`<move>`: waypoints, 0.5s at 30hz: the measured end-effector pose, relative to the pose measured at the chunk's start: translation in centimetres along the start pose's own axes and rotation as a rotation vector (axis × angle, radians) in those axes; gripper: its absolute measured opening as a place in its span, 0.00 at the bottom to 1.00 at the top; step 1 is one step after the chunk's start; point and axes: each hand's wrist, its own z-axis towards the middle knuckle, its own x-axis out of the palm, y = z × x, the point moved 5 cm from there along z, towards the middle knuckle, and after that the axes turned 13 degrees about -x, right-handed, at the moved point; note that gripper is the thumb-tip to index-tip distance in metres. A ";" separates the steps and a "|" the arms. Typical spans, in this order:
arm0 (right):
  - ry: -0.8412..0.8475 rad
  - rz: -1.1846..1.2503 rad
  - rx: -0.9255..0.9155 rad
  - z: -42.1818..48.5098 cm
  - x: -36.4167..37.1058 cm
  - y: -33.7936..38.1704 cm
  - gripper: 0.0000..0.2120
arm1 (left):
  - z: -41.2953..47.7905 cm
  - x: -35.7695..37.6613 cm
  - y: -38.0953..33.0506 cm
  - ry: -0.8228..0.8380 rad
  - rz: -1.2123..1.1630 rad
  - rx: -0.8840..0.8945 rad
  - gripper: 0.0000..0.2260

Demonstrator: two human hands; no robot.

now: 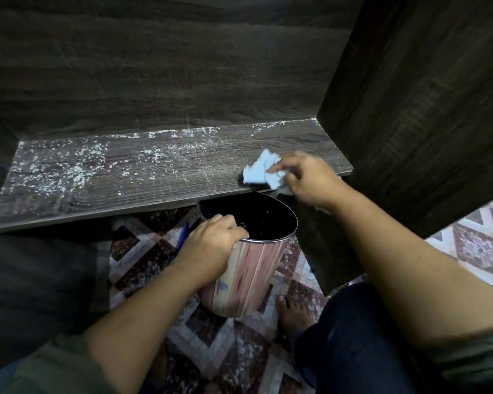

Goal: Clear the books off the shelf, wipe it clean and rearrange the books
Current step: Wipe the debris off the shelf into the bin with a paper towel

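Observation:
A dark wooden shelf board (143,177) runs across the middle, speckled with white dust, thickest at its left and back edge. No books are in view. My right hand (308,177) grips a crumpled light blue cloth (264,173) at the shelf's front right edge. Just below that edge stands a round bin (254,268) with wood-patterned sides and a black inside. My left hand (211,248) grips its near rim, fingers curled over into the opening.
The shelf's dark back panel (160,75) and right side wall (416,115) close in the space. A patterned carpet (160,251) covers the floor. My bare foot (292,311) and a leg in dark trousers (359,345) sit right of the bin.

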 end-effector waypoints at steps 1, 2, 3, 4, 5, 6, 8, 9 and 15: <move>-0.065 -0.040 0.005 0.5 -0.6 -0.3 0.17 | 0.0 0.0 0.0 0.017 -0.004 -0.002 0.17; -0.110 -0.070 0.018 1.0 -0.8 -0.9 0.17 | -0.1 0.0 0.0 0.024 -0.005 -0.001 0.17; -0.133 -0.100 0.041 1.7 -0.8 -1.5 0.17 | -0.1 -0.1 0.0 0.017 -0.005 0.003 0.17; -0.142 -0.123 0.080 2.3 -0.5 -2.4 0.17 | -0.1 -0.2 -0.1 0.004 -0.005 0.009 0.17; -0.138 -0.137 0.126 3.0 -0.1 -3.2 0.18 | -0.2 -0.3 0.0 -0.005 -0.005 0.010 0.17; -0.121 -0.136 0.178 3.6 0.6 -4.0 0.18 | -0.2 -0.3 0.1 -0.008 -0.005 0.006 0.17; -0.057 -0.099 0.253 4.4 2.4 -5.2 0.20 | -0.2 -0.2 0.2 -0.019 -0.003 0.010 0.17; -0.008 -0.086 0.270 4.6 3.5 -5.5 0.22 | -0.2 -0.2 0.3 -0.021 -0.005 0.012 0.18; 0.107 -0.100 0.135 4.4 5.3 -3.4 0.24 | -0.1 -0.2 0.6 -0.042 -0.018 0.025 0.18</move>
